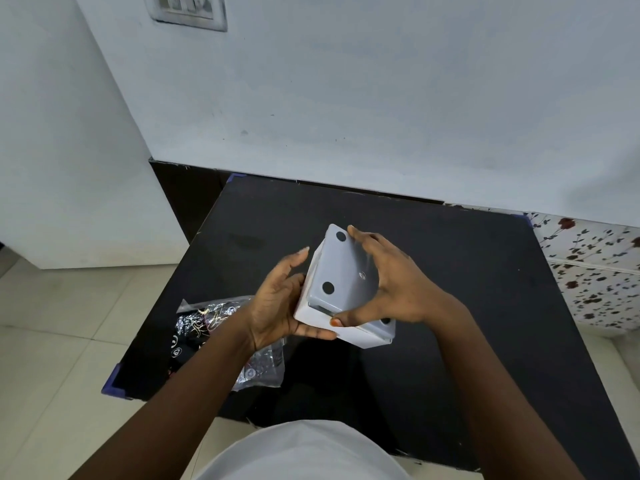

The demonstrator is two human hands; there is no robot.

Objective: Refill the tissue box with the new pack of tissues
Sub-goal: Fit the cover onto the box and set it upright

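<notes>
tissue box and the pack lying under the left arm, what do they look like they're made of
Tissue box: probably hard plastic, matte light grey, with smooth moulded edges and round black pads on the upturned base.
Pack: thin glossy plastic film, judging by its crinkles and bright glare; dark with printed markings.

A single head-worn wide-angle view looks forward and steeply down from close above the black worktop (450,271), facing a pale wall (381,98), floor tiles at left.
</notes>
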